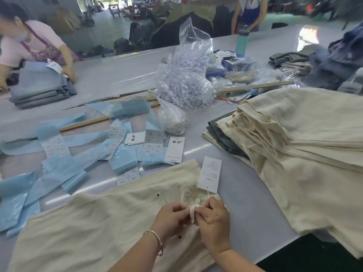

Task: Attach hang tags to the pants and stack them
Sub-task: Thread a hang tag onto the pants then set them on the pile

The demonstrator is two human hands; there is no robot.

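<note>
Cream pants (94, 222) lie flat on the table in front of me. My left hand (170, 216) and my right hand (213, 218) meet at the waistband, both pinching a belt loop (192, 210) and the thin string of a white hang tag (209, 174). The tag lies flat just beyond my fingers, partly on the waistband and partly on the table. To the right a tall stack of cream pants (294, 138) rests on a dark grey pair (224, 134).
Blue plastic sleeves and size stickers (125, 154) are scattered at the left, with a loose hang tag (174, 149). A clear bag of plastic fasteners (184, 79), a small bag of strings (172, 118), a wooden stick (82, 122) and a teal bottle (241, 41) lie beyond. Another person (29, 44) folds grey pants far left.
</note>
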